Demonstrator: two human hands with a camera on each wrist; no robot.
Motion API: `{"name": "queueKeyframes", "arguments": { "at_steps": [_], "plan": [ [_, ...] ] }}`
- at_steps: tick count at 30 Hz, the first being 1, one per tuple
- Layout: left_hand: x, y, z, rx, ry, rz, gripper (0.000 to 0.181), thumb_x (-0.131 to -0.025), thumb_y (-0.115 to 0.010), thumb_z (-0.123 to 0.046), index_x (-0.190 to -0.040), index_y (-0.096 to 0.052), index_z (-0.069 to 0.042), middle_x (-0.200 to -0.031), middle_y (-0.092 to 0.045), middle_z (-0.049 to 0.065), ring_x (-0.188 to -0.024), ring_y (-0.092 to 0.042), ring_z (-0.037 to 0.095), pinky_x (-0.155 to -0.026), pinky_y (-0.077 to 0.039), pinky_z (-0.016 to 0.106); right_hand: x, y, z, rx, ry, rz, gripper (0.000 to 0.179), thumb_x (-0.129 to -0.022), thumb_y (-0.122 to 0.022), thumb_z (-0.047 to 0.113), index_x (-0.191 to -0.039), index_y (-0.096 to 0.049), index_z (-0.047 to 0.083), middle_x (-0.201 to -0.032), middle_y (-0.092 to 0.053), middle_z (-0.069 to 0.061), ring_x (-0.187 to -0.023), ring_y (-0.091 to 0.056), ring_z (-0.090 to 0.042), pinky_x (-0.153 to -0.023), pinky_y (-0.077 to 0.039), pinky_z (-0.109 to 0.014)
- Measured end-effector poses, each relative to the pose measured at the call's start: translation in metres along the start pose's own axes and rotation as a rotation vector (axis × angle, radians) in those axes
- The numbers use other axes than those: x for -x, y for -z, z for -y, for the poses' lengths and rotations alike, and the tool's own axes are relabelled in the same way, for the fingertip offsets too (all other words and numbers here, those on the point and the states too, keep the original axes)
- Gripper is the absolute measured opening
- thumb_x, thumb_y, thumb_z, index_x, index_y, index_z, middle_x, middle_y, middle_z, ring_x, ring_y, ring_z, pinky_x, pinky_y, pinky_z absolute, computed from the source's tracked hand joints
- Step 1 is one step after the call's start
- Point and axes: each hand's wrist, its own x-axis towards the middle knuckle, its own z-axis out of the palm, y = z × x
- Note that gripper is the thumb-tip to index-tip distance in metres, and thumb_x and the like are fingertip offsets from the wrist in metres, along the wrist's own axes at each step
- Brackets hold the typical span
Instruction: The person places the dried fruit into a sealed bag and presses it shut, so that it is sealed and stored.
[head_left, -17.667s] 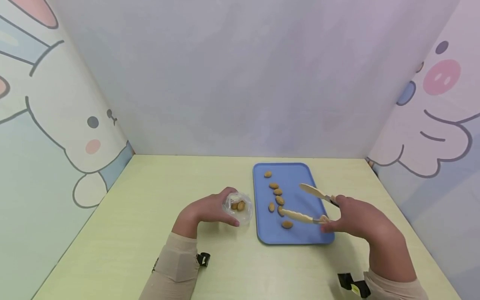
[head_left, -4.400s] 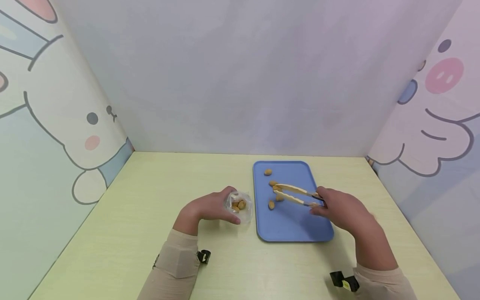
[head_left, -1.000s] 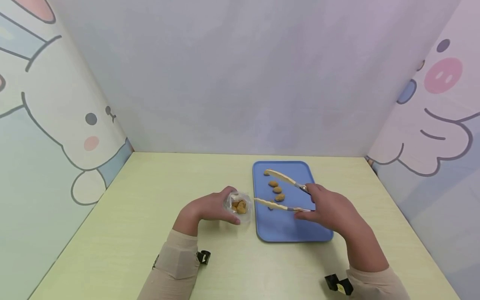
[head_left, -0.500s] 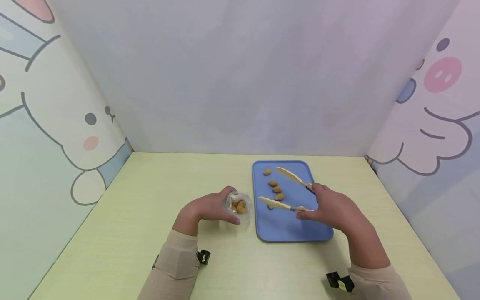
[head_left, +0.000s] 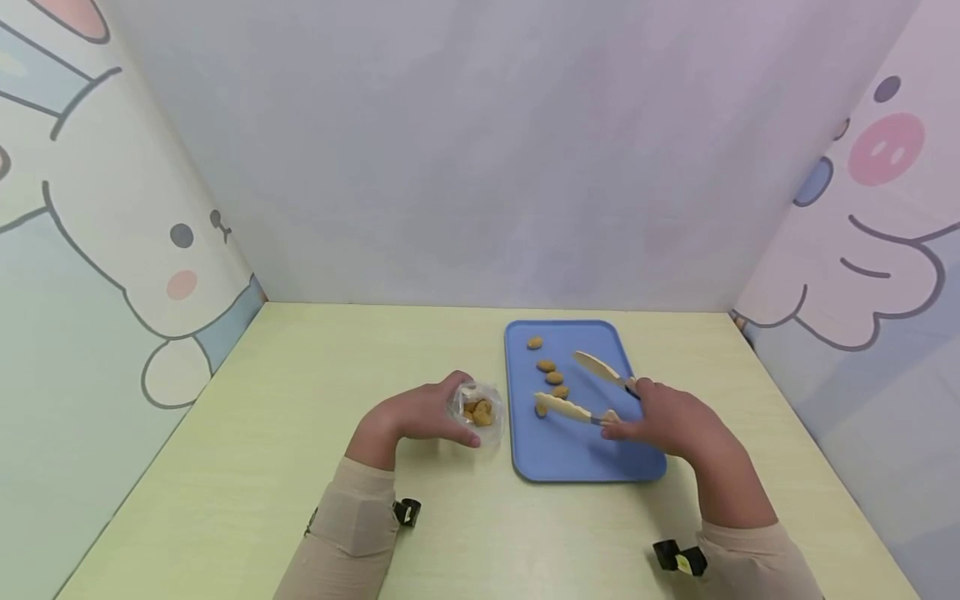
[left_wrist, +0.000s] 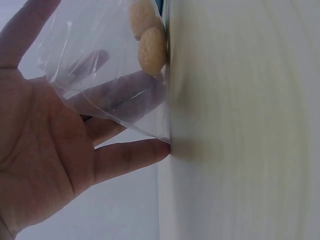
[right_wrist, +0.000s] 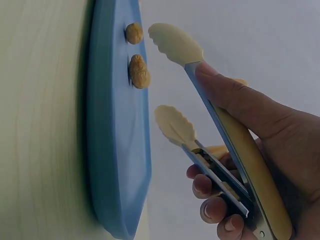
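My left hand (head_left: 431, 412) curls round a clear plastic bag (head_left: 491, 429) that stands on the table with its mouth upward. Inside it lie several brown oval nuts (left_wrist: 152, 51), two of them visible through the film in the left wrist view. My right hand (head_left: 663, 423) grips a pair of tongs (right_wrist: 232, 145) with cream scalloped tips and metal arms. The tips are spread apart with nothing between them, over the blue tray (head_left: 585, 462). Several nuts (head_left: 546, 366) lie scattered along the tray's left side, and the lower tong tip overlaps the nearest one in the head view.
The pale wood-patterned table (head_left: 337, 350) carries the tray just right of the bag. A plain grey wall (head_left: 480, 167) rises at its back edge, and cartoon-printed walls (head_left: 135, 217) flank both sides.
Over the whole span, nuts have gone from the tray and the bag holds more. In the last second the spread tongs have moved right, away from the bag. The left hand stays put.
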Motion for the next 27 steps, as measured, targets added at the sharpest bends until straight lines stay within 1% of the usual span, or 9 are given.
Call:
{"name": "queueKeyframes", "arguments": {
  "at_steps": [3,5,9,12,19,27],
  "plan": [
    [0.0,0.0,0.0,0.002,0.001,-0.001,0.091,-0.067,-0.081,-0.061,-0.139,-0.036,-0.028,-0.106,-0.06,-0.008,-0.099,-0.056,0.014,-0.091,-0.044,0.04,0.0,0.0,-0.003,-0.009,0.0,0.006,0.098,-0.07,-0.072,0.071,-0.126,-0.05,-0.006,-0.101,-0.062,-0.014,-0.082,-0.056,-0.025,-0.068,-0.046,-0.042],
    [0.0,0.0,0.0,0.006,-0.001,0.0,0.091,-0.067,-0.081,-0.06,-0.139,-0.036,-0.028,-0.106,-0.06,-0.008,-0.099,-0.056,0.014,-0.091,-0.044,0.04,0.0,0.0,-0.005,-0.005,-0.003,0.007,0.095,-0.071,-0.072,0.071,-0.124,-0.051,-0.006,-0.1,-0.062,-0.013,-0.082,-0.057,-0.025,-0.068,-0.046,-0.042],
    [0.0,0.0,-0.001,0.008,-0.004,0.0,0.091,-0.067,-0.081,-0.06,-0.139,-0.036,-0.027,-0.107,-0.06,-0.008,-0.1,-0.056,0.014,-0.091,-0.044,0.04,-0.001,-0.001,-0.009,0.012,-0.014,0.01,0.094,-0.073,-0.071,0.069,-0.125,-0.05,-0.007,-0.103,-0.063,-0.015,-0.084,-0.058,-0.026,-0.071,-0.047,-0.045],
    [0.0,0.0,-0.001,0.008,-0.003,0.0,0.092,-0.067,-0.081,-0.06,-0.14,-0.036,-0.026,-0.108,-0.06,-0.008,-0.101,-0.056,0.014,-0.092,-0.044,0.04,-0.001,-0.002,-0.011,0.024,-0.023,0.013,0.091,-0.074,-0.071,0.068,-0.124,-0.051,-0.007,-0.099,-0.063,-0.014,-0.082,-0.057,-0.026,-0.07,-0.047,-0.045],
    [0.001,0.0,-0.001,0.017,0.001,0.002,0.093,-0.068,-0.081,-0.059,-0.141,-0.035,-0.026,-0.108,-0.06,-0.007,-0.101,-0.056,0.014,-0.092,-0.044,0.041,-0.002,-0.004,-0.009,0.05,-0.003,0.019,0.088,-0.076,-0.07,0.066,-0.123,-0.052,-0.006,-0.099,-0.064,-0.015,-0.08,-0.056,-0.025,-0.067,-0.046,-0.043],
    [0.0,0.001,-0.001,0.01,-0.002,0.006,0.091,-0.068,-0.081,-0.06,-0.139,-0.036,-0.026,-0.107,-0.059,-0.008,-0.101,-0.056,0.014,-0.091,-0.044,0.04,-0.002,-0.006,-0.007,0.054,0.002,0.023,0.079,-0.078,-0.069,0.065,-0.115,-0.051,-0.002,-0.085,-0.058,-0.006,-0.072,-0.053,-0.022,-0.061,-0.042,-0.038]
  ]
}}
